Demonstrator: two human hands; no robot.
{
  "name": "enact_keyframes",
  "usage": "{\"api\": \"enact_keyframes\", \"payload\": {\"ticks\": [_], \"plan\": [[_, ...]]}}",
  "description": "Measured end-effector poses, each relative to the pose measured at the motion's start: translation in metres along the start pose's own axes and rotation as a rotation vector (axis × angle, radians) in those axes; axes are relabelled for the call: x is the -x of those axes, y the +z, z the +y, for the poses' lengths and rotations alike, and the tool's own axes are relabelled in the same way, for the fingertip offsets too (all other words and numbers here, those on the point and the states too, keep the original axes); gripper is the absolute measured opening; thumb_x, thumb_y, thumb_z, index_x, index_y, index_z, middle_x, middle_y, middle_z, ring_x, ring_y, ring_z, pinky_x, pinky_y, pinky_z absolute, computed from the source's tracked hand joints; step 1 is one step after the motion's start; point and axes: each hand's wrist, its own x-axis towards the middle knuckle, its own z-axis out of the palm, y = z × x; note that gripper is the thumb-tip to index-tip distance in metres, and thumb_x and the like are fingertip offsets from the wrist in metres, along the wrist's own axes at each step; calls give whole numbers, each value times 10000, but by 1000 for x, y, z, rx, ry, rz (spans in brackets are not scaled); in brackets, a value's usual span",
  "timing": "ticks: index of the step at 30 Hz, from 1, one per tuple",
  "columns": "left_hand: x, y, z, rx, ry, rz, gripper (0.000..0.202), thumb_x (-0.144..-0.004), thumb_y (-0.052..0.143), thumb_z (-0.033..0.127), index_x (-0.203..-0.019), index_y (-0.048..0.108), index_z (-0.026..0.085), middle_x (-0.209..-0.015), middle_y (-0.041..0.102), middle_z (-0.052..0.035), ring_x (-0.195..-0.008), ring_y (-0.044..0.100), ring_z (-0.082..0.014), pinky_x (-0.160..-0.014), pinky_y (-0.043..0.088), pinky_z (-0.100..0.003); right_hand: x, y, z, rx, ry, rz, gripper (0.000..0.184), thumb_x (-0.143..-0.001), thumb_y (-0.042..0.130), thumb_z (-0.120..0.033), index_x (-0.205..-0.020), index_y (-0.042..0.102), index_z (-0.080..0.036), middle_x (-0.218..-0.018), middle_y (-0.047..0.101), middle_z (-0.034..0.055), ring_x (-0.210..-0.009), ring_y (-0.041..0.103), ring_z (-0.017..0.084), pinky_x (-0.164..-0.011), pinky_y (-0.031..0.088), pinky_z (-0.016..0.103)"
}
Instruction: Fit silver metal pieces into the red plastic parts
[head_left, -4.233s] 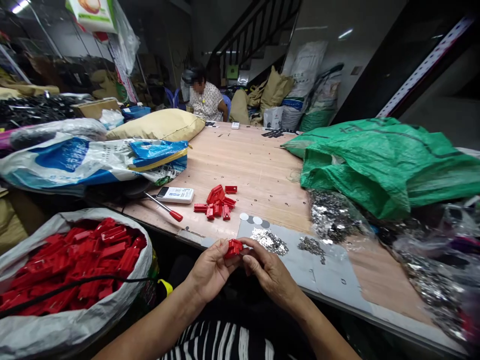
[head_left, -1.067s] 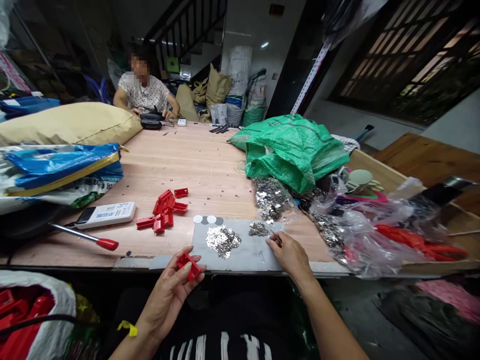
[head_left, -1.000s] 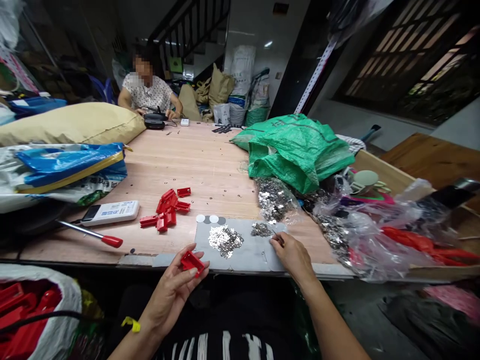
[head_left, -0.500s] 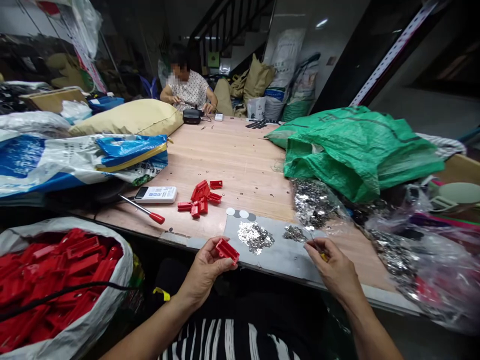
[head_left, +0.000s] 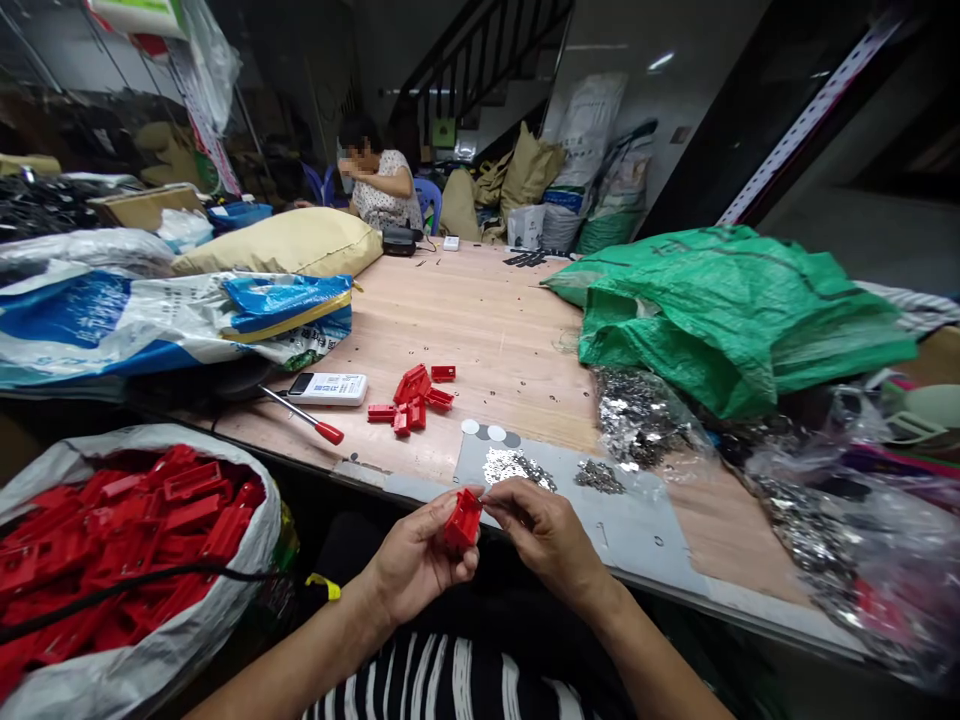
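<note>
My left hand (head_left: 416, 560) is closed round a small red plastic part (head_left: 462, 520), held just below the table's near edge. My right hand (head_left: 544, 530) has its fingers pinched together against the top of that part; whatever it pinches is too small to make out. Just beyond my hands a grey sheet (head_left: 637, 520) lies on the wooden table (head_left: 487, 330) and carries two heaps of tiny silvery metal pieces (head_left: 514, 468). A cluster of red plastic parts (head_left: 412, 398) lies further in on the table.
An open sack of red parts (head_left: 142, 520) stands at my lower left. A white remote (head_left: 330, 389) and a red-handled tool (head_left: 311, 421) lie left of the cluster. Green bag (head_left: 735, 315), clear bags of metal pieces (head_left: 645, 415) right; sacks (head_left: 187, 320) left. Another person (head_left: 379, 185) sits at the far end.
My right hand has left the heaps of metal pieces on the grey sheet and come back to the red part in my left hand. The view has swung left.
</note>
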Motion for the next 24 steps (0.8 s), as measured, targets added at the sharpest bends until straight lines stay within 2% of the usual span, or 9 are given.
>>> {"api": "enact_keyframes", "payload": {"ticks": [4, 14, 18, 24], "plan": [[0, 2, -1, -29, -1, -4, 278, -850, 590, 297, -1067, 633, 129, -748, 626, -72, -566, 622, -130, -502, 437, -200, -2, -4, -1, 61, -150, -46, 148, -914, 497, -193, -945, 638, -224, -881, 698, 50, -801, 634, 164, -745, 515, 296], [1, 6, -3, -35, -51, 22, 306, -816, 636, 316, -1052, 630, 122, -719, 618, -59, -518, 608, -119, -478, 430, -202, 1, -8, 0, 88, -146, -89, 160, -919, 495, -215, -962, 648, -232, -864, 685, 44, -798, 632, 159, -731, 516, 289], [0, 5, -4, -24, -48, 32, 293, -807, 647, 295, -1044, 639, 124, -714, 617, -54, -504, 596, -111, -475, 427, -203, 0, -7, -4, 21, -85, -119, 172, -932, 473, -243, -942, 644, -231, -849, 659, 46, -798, 610, 165, -737, 495, 290], [0, 1, -2, -9, -48, 41, 331, -829, 611, 299, -1125, 611, 149, -715, 622, -50, -504, 597, -105, -482, 419, -188, 1, -13, -3, -184, 114, -196, 232, -945, 454, -319, -967, 666, -226, -897, 629, 36, -852, 579, 166, -796, 455, 286]]}}
